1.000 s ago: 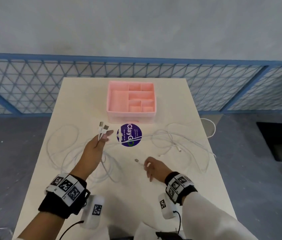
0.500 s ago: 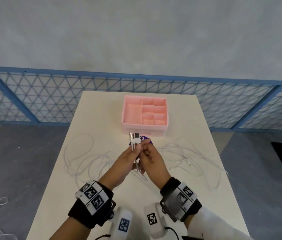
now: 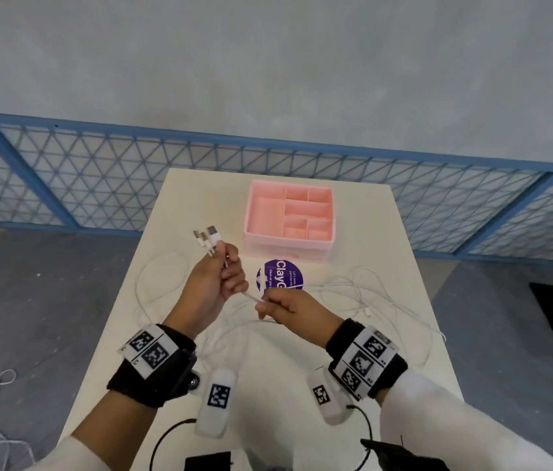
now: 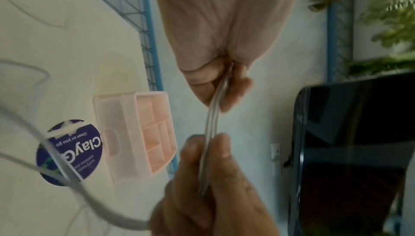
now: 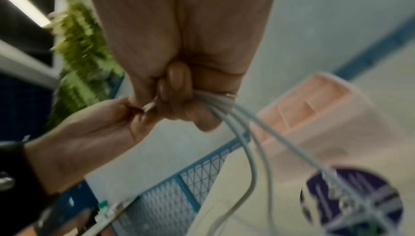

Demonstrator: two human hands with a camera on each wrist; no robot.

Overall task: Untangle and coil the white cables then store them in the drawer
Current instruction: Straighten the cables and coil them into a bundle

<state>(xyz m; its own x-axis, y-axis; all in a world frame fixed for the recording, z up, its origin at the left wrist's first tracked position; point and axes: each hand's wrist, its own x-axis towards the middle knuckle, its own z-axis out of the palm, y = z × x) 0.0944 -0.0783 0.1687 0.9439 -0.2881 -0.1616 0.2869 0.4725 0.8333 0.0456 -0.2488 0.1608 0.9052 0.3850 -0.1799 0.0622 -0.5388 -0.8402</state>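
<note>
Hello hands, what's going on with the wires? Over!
Left hand grips plug ends bunched. Right hand pinches the white cables just below. Rest tangled on table; pink drawer box empty.

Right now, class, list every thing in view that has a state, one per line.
white cables: uncoiled, loose on table, ends gathered.
left hand: grips cable plug ends, raised.
right hand: pinches the cables below.
pink organizer: compartments empty.
round sticker: flat, cable lying across.

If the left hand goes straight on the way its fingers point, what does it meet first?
Probably nothing soon: the left hand points up and away, left of the pink organizer, over bare table. Depth is unclear.
</note>
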